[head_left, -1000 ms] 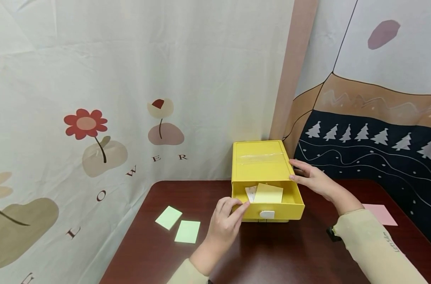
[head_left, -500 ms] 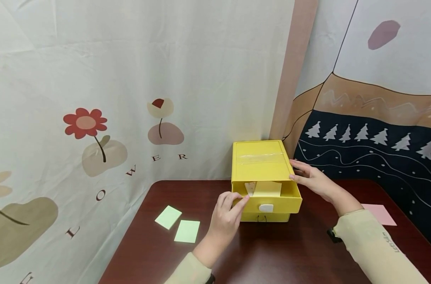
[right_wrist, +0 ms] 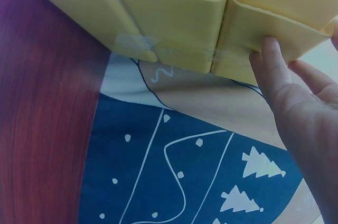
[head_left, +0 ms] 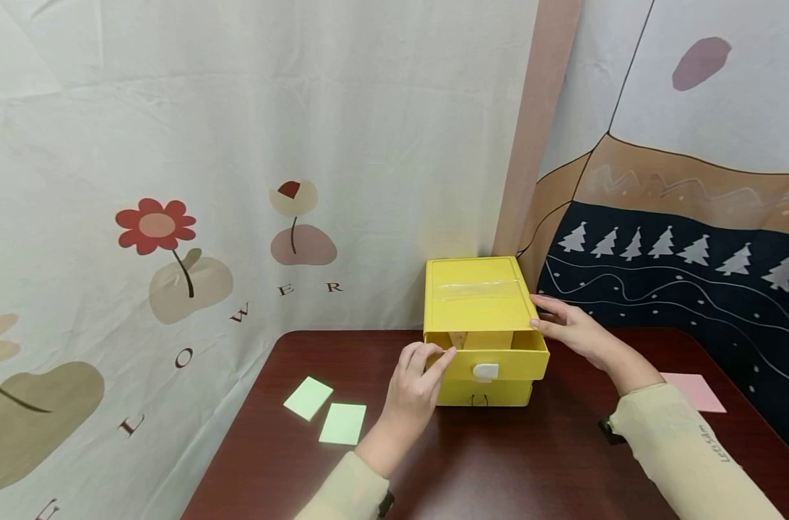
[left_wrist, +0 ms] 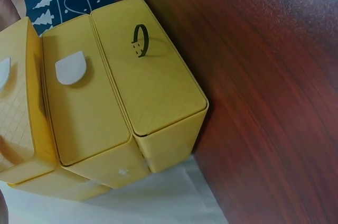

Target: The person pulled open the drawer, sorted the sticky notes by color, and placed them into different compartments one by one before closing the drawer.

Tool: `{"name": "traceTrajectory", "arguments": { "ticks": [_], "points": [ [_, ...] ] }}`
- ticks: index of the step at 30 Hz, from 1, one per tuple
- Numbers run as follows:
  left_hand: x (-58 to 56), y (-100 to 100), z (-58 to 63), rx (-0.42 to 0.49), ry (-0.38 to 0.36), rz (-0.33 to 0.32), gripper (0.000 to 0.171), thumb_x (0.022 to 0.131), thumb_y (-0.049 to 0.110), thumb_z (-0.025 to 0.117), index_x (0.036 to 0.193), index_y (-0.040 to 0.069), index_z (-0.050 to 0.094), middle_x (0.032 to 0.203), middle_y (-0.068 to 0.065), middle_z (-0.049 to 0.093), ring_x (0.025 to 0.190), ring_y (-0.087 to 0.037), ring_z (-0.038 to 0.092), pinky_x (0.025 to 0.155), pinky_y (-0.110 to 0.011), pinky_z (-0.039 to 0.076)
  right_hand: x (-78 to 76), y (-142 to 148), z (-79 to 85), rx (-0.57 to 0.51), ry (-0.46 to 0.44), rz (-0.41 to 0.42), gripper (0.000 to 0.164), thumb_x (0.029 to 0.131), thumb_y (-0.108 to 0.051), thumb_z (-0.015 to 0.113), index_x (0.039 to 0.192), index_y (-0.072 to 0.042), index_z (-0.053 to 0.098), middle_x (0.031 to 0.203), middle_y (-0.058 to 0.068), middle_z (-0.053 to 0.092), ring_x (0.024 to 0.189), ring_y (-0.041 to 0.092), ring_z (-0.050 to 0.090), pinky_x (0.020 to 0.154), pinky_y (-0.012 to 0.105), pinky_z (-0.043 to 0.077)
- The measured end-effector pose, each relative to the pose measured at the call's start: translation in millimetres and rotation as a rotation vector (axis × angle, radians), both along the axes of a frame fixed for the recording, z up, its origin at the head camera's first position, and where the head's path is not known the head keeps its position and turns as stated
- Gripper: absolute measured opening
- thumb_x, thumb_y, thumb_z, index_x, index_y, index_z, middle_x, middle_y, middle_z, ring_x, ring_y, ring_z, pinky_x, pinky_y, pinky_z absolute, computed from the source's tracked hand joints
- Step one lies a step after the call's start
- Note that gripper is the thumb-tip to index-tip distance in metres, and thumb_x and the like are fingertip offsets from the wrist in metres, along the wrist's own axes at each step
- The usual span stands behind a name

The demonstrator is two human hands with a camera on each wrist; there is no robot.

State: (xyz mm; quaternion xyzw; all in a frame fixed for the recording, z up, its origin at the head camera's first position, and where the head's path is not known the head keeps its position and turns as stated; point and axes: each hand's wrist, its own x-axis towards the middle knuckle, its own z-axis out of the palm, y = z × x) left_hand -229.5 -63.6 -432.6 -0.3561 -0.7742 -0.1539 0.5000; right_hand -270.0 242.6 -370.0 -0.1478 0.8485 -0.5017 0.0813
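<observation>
A yellow drawer cabinet (head_left: 477,307) stands against the curtain, clear tape across its top. Its top drawer (head_left: 521,363) is partly pulled out and has a white tab handle (head_left: 485,372). Inside, a pale yellow paper (head_left: 490,340) and a patterned paper (head_left: 458,339) are partly visible under the cabinet's top. My left hand (head_left: 409,386) grips the drawer at its front left corner, thumb on the front rim and fingers curled at the side. With fingers extended, my right hand (head_left: 578,334) rests against the cabinet's right side; in the right wrist view its fingertips touch the yellow wall.
Two light green note pads (head_left: 308,398) lie on the dark red table (head_left: 498,462) left of the cabinet. A pink sheet (head_left: 693,391) lies to the right, partly behind my right sleeve. The lowest drawer has a black loop (left_wrist: 141,40). A printed curtain (head_left: 368,144) hangs behind.
My left hand has moved away from me with the top drawer, sliding it further into the cabinet. Less of the papers shows. My right hand stays at the cabinet's side.
</observation>
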Motion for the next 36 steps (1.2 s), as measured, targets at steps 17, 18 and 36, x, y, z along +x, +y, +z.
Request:
{"name": "traceTrajectory", "arguments": {
  "ticks": [17, 18, 36],
  "points": [
    [-10.8, 2.2, 0.2, -0.016, 0.005, 0.021, 0.043, 0.074, -0.006, 0.074, 0.112, 0.013, 0.07, 0.102, -0.006, 0.058, 0.098, -0.023, 0.052, 0.081, -0.025, 0.052, 0.6, 0.1, 0.2, -0.012, -0.025, -0.012, 0.071, 0.096, -0.035, 0.054, 0.151, -0.006, 0.021, 0.156, 0.025, 0.008, 0.136, 0.048, 0.028, 0.104, 0.056, 0.034],
    [-11.5, 2.5, 0.0, -0.016, 0.006, 0.023, 0.042, 0.074, -0.005, 0.074, 0.112, 0.013, 0.07, 0.102, -0.006, 0.058, 0.098, -0.023, 0.052, 0.081, -0.025, 0.052, 0.6, 0.1, 0.1, -0.012, -0.027, -0.014, 0.071, 0.096, -0.035, 0.054, 0.151, -0.006, 0.021, 0.156, 0.025, 0.008, 0.136, 0.047, 0.029, 0.104, 0.056, 0.035],
    [-26.3, 6.5, 1.0, 0.002, 0.036, 0.083, 0.026, 0.083, 0.002, 0.067, 0.105, 0.015, 0.072, 0.099, -0.005, 0.058, 0.095, -0.023, 0.054, 0.076, -0.028, 0.051, 0.5, -1.6, -0.7, -0.052, -0.039, -0.032, 0.07, 0.095, -0.034, 0.055, 0.15, -0.006, 0.022, 0.156, 0.023, 0.008, 0.135, 0.044, 0.032, 0.102, 0.051, 0.04]
  ]
}}
